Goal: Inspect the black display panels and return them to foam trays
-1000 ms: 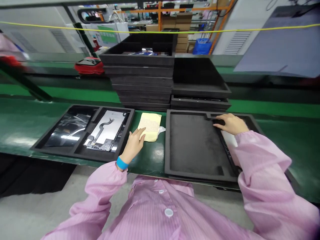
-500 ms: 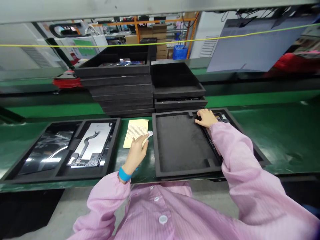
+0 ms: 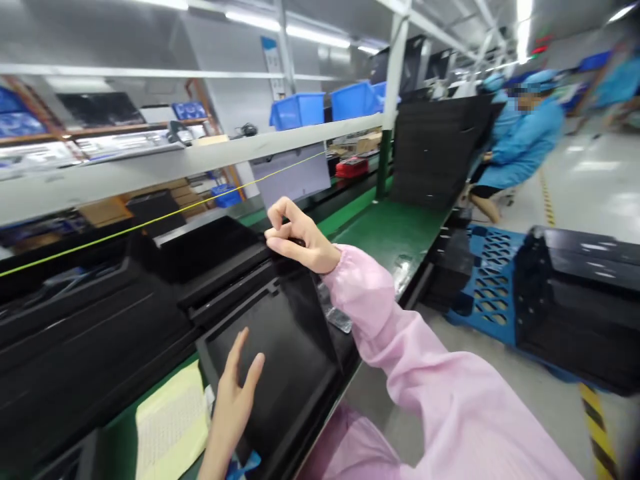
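Observation:
My right hand (image 3: 303,240) is closed in a pinch on the upper edge of a dark flat panel (image 3: 307,300), which stands tilted over the right side of a black foam tray (image 3: 265,340). Blur hides the panel's lower edge, so I cannot tell whether it touches the tray. My left hand (image 3: 233,397) is over the tray's left side with thumb and finger spread, holding nothing. Beside it lies a yellow sheet (image 3: 173,423) with rows of small marks. A small white piece (image 3: 209,398) shows between the sheet and this hand.
Stacked black trays (image 3: 90,327) stand along the back left. The green bench (image 3: 395,230) runs away to a tall black stack (image 3: 435,150). Clear plastic (image 3: 340,317) lies by my right sleeve. A blue pallet (image 3: 493,287) and black bins (image 3: 585,293) are on the floor; people in blue sit beyond.
The view has swung right. My right hand has risen from the tray with the dark panel's edge in its fingers. My left hand has left the white piece and moved over the tray.

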A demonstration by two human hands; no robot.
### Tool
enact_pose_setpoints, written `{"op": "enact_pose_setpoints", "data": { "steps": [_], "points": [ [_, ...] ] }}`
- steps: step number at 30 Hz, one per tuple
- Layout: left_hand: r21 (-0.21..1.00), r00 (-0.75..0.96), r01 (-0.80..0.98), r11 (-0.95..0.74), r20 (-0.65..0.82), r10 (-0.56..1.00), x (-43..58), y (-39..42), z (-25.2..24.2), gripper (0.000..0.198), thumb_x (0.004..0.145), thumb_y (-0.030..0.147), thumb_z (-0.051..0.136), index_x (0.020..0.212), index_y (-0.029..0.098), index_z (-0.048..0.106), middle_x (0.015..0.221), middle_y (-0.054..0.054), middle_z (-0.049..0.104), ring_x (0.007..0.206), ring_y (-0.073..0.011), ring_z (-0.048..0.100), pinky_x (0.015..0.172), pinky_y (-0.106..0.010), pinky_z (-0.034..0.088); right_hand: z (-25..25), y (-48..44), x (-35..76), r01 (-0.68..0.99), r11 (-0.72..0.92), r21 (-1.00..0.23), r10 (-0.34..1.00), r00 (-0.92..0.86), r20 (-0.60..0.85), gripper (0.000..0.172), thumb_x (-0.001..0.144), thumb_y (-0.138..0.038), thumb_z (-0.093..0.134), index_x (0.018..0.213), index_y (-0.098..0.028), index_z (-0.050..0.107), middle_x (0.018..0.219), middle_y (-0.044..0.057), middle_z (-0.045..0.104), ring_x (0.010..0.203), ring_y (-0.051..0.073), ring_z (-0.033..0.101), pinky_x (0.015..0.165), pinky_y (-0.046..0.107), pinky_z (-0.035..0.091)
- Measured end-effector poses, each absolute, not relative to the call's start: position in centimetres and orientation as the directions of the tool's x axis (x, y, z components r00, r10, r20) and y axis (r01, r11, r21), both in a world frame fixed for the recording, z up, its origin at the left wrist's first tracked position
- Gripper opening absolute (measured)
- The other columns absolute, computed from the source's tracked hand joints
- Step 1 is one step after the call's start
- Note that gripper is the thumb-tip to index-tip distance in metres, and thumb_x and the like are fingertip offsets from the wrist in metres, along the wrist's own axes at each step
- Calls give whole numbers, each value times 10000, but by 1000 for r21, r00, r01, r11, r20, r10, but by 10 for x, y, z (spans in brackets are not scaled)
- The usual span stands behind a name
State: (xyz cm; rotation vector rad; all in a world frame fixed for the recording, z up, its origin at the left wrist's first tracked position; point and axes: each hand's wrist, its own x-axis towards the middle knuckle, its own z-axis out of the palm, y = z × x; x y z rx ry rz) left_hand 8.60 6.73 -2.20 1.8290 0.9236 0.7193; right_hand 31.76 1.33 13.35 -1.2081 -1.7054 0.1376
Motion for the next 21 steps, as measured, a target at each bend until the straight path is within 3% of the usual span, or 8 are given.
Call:
{"op": "enact_pose_setpoints", "data": {
  "steps": [3, 4, 6, 8, 11, 15, 18, 21],
  "points": [
    [978, 559, 158, -136, 25, 829, 99, 49, -16, 834, 714, 533, 657, 1437, 229, 376, 1500, -97, 439, 1412, -302, 354, 1176, -438, 280, 139, -5, 295, -61, 832, -552, 554, 44, 831, 309, 877, -374, 551, 891, -252, 267, 482, -114, 252, 457, 112, 236, 532, 233, 249],
    [991, 549, 113, -66, -7, 836, 100, 39, -15, 872, 677, 542, 689, 1438, 253, 377, 1458, -82, 497, 1385, -320, 396, 1156, -445, 323, 137, -4, 290, -259, 828, -498, 538, 114, 835, 361, 836, -352, 615, 872, -249, 271, 452, -123, 254, 449, 109, 228, 532, 233, 251],
    [997, 507, 18, 71, -70, 859, 98, 17, -12, 865, 661, 561, 700, 1427, 299, 395, 1368, -44, 590, 1324, -337, 475, 1117, -455, 390, 127, 4, 286, -434, 768, -471, 605, 252, 755, 428, 758, -349, 695, 834, -241, 288, 410, -132, 254, 442, 106, 235, 542, 233, 282],
    [989, 445, -45, 142, -107, 889, 94, -3, -5, 766, 709, 571, 656, 1401, 331, 430, 1328, -7, 623, 1299, -321, 507, 1126, -448, 382, 116, 15, 290, -479, 695, -536, 707, 318, 632, 457, 677, -355, 757, 802, -230, 336, 418, -125, 310, 464, 100, 308, 576, 233, 330],
    [990, 329, -35, 140, -120, 937, 91, -20, 13, 651, 728, 529, 652, 1330, 315, 523, 1284, 4, 649, 1289, -317, 517, 1160, -463, 323, 96, 28, 308, -472, 524, -709, 851, 248, 464, 354, 635, -295, 789, 818, -196, 503, 606, -52, 565, 618, 119, 517, 674, 252, 402],
    [983, 137, -145, 116, -96, 986, 96, -18, 37, 593, 737, 446, 678, 1288, 255, 570, 1205, -40, 671, 1187, -342, 588, 1097, -569, 380, 59, 25, 316, -508, 230, -830, 973, 99, 209, 315, 830, -415, 621, 1023, -166, 608, 882, 38, 673, 787, 143, 614, 742, 266, 439],
    [918, -161, -319, -234, 191, 968, 110, -9, 48, 506, 783, 285, 643, 1278, 273, 542, 1269, -7, 628, 1236, -281, 553, 1095, -526, 406, 27, 9, 289, -578, 86, -811, 995, 15, 94, 481, 884, -601, 463, 961, -147, 604, 846, 55, 660, 751, 141, 617, 747, 287, 466],
    [722, -498, -247, -646, 478, 724, 128, -1, 44, 544, 773, 161, 603, 1296, 251, 489, 1369, -2, 551, 1360, -227, 431, 1180, -461, 289, 4, -7, 243, -630, 12, -776, 998, -45, 52, 627, 766, -744, 518, 899, -136, 589, 763, 66, 628, 696, 177, 605, 702, 345, 496]
  ]
}}
